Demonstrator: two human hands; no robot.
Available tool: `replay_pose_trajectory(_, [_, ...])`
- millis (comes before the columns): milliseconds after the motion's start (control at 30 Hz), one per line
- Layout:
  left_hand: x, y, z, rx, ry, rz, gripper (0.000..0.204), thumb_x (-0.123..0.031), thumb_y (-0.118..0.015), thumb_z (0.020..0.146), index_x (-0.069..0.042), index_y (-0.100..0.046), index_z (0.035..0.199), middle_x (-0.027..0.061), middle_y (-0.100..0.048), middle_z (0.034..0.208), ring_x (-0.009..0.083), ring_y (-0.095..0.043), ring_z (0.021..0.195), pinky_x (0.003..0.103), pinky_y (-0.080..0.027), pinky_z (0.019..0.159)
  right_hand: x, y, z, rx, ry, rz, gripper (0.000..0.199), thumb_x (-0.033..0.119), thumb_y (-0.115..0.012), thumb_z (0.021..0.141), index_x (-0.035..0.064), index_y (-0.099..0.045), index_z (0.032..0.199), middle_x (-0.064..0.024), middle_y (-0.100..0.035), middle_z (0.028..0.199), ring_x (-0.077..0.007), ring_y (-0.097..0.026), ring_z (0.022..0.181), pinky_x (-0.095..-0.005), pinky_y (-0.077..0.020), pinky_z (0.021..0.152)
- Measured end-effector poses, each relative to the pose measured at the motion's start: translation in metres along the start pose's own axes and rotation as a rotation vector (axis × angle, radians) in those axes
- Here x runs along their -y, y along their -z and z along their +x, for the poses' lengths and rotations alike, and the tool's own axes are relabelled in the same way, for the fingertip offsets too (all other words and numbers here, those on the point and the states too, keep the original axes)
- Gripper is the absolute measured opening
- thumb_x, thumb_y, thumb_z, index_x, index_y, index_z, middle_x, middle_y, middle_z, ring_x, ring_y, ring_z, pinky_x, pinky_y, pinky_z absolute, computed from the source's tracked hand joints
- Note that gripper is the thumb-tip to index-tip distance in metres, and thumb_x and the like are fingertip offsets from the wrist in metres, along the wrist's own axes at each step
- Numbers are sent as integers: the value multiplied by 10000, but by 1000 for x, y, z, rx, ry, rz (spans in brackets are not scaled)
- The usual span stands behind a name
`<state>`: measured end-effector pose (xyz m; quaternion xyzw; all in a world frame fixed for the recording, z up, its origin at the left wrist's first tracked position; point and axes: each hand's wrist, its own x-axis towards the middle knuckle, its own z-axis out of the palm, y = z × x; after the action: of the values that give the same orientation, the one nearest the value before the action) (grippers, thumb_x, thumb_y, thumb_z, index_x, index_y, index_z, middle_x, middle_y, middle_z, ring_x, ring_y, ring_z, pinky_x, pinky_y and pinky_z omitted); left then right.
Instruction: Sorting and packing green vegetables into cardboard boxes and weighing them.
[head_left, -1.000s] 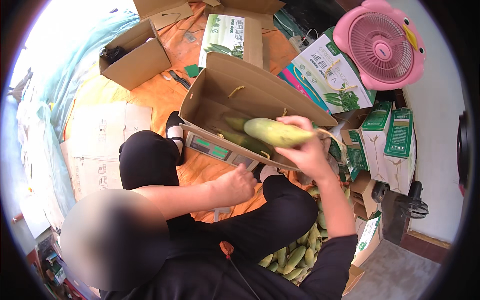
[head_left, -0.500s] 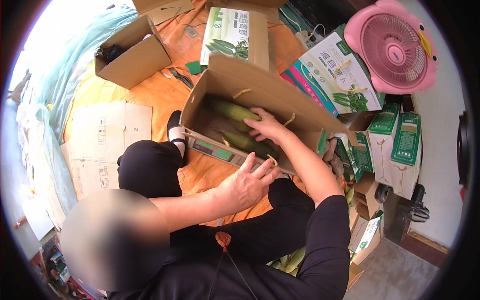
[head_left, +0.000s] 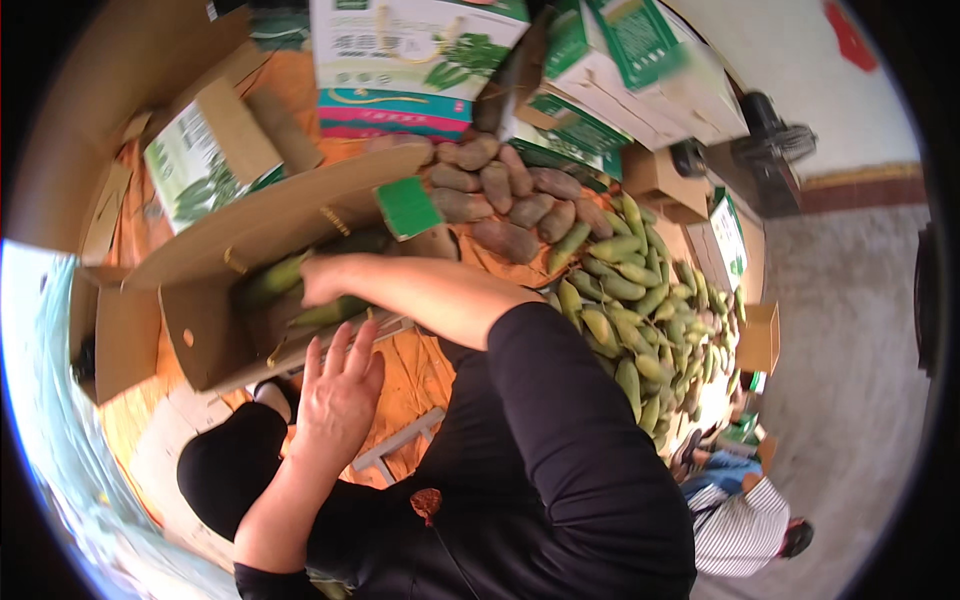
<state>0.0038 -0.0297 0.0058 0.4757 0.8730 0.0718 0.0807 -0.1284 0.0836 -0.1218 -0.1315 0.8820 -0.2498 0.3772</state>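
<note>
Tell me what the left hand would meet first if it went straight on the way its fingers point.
Probably the near radish in the box, with the right hand beyond it. Depth is unclear: the left hand might pass above the radish.

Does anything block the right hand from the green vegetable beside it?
Nothing visible: the right hand is inside the open cardboard box, at the end of the green vegetable; the left hand isn't between them.
</note>
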Motion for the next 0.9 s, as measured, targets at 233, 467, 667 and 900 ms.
replay_pose_trajectory(233, [-2,-6,9,-18,8,-39,494,-87,-727,673,-53,-582,1143,103,-441,1353,299,-439,1242,506,-378,1013,39,6,-15,26,310,0,583,283,-736,732,-24,-559,1196,-218,-641,1089,-350,-618,1020,-412,-493,887])
replay_pose_trajectory(467, [0,1,15,-16,28,-43,468,-62,-696,701,-63,-582,1155,98,-447,1342,295,-445,1244,499,-379,1021,2,135,-214,-307,530,515,363,218,-617,882,22,-589,1186,-74,-677,1019,-151,-640,930,-283,-500,800])
replay_pose_trajectory(667, [-9,4,20,-62,-32,-27,368,-55,-684,718,-65,-619,1080,80,-463,1339,295,-440,1255,502,-381,1023,-195,77,-259,-867,-227,589,316,192,-593,907,20,-591,1172,-41,-648,977,-118,-608,885,-250,-480,728])
replay_pose_trajectory(900, [-15,-4,26,-87,-92,-49,269,-46,-667,739,-48,-654,1008,95,-518,1288,303,-447,1251,506,-386,1019,-366,-125,-281,-658,-769,87,400,283,-658,792,-21,-626,1049,-210,-639,1039,-359,-604,977,-437,-469,848])
